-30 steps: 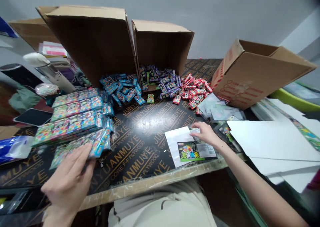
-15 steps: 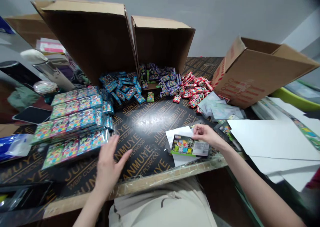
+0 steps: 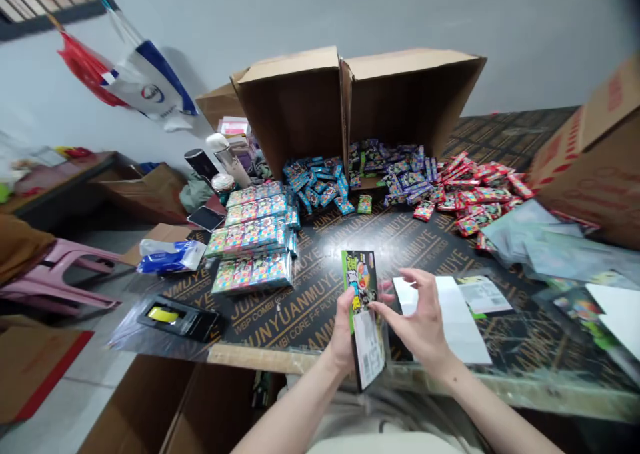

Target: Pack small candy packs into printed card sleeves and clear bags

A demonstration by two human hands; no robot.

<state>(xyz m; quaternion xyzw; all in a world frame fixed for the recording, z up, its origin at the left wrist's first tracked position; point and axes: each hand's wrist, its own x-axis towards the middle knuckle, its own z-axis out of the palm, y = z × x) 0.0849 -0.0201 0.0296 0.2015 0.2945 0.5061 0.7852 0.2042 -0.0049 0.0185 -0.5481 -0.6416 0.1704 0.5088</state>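
Note:
Both my hands hold a flat printed pouch (image 3: pixel 364 317), green and black at the top with a white label lower down, upright over the table's near edge. My left hand (image 3: pixel 342 334) grips its left side from behind. My right hand (image 3: pixel 421 322) pinches its right edge, the other fingers spread. A white sheet (image 3: pixel 453 317) and a second label (image 3: pixel 483 294) lie on the black plywood table (image 3: pixel 310 294) just right of my hands. Stacks of colourful packed bags (image 3: pixel 253 244) lie to the left.
Two open cardboard boxes (image 3: pixel 350 101) lie tipped at the back, with blue candies (image 3: pixel 317 184), purple ones (image 3: pixel 395 171) and red ones (image 3: pixel 475 191) spilled before them. Another box (image 3: pixel 593 157) stands right, clear pouches (image 3: pixel 545 244) beside it. A tape dispenser (image 3: pixel 175 315), a phone (image 3: pixel 205 219) and a pink chair (image 3: pixel 55 277) are on the left.
My left hand left the stacked bags and joined the right hand. The pouch was lifted off the white sheet and now stands upright between both hands. The view swung left.

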